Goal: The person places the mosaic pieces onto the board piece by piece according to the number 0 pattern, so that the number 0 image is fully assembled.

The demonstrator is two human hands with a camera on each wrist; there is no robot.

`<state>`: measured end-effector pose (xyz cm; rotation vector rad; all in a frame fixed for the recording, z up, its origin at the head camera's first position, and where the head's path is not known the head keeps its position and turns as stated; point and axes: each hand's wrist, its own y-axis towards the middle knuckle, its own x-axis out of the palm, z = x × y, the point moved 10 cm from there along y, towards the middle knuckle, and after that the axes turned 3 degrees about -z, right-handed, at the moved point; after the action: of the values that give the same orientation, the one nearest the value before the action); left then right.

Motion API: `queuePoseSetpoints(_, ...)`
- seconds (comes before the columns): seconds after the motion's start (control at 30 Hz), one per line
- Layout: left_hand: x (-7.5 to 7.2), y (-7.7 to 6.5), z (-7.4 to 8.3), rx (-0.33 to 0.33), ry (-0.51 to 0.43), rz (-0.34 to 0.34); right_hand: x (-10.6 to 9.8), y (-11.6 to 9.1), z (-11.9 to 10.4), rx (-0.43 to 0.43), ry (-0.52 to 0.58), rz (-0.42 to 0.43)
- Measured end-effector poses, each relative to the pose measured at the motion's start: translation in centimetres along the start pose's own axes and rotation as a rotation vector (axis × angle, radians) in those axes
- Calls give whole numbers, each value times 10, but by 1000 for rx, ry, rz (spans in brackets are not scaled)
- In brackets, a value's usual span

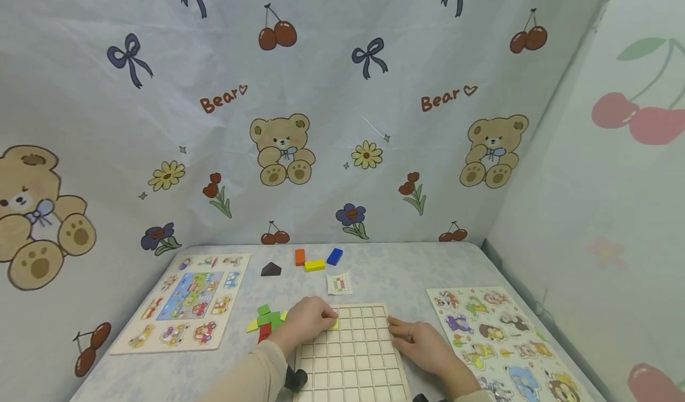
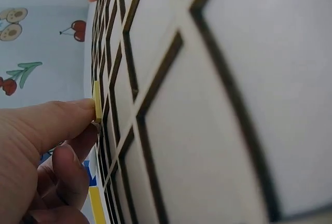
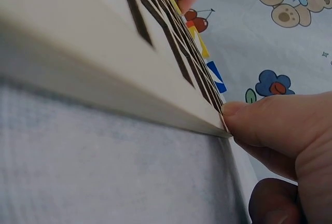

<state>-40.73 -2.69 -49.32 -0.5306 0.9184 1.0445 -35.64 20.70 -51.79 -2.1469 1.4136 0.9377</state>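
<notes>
A pale wooden grid board [image 1: 360,354] lies on the table, its squares divided by grooved lines. Near its far left corner my left hand [image 1: 306,322] pinches a small yellow tile [image 2: 97,101] between thumb and fingers, close over the squares. My right hand [image 1: 423,344] holds the far right corner of the board, thumb [image 3: 238,115] at the top edge. Left of the board lies a loose pile of green tiles [image 1: 275,319], with a red tile [image 1: 264,331] and yellow ones among them.
Behind the board lie a small pattern card [image 1: 339,283], a yellow block [image 1: 314,265], an orange block [image 1: 299,257], a blue block [image 1: 335,256] and a dark block [image 1: 271,269]. A vehicle puzzle [image 1: 225,319] lies left, an animal puzzle [image 1: 514,313] right. A printed curtain [image 1: 321,93] hangs behind.
</notes>
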Motion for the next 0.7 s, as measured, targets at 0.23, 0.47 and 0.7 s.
queuePoseSetpoints(0.23,-2,-6,1,-12,86,21,2,1,1,-9,-10,6)
queuePoseSetpoints(0.47,-42,-38,-36,-172,-6,141,4,2,0,-8,-23,-4)
queuePoseSetpoints(0.7,-74,-77,-109,-412,-109,244,-1,0,-3,-15,-46,23)
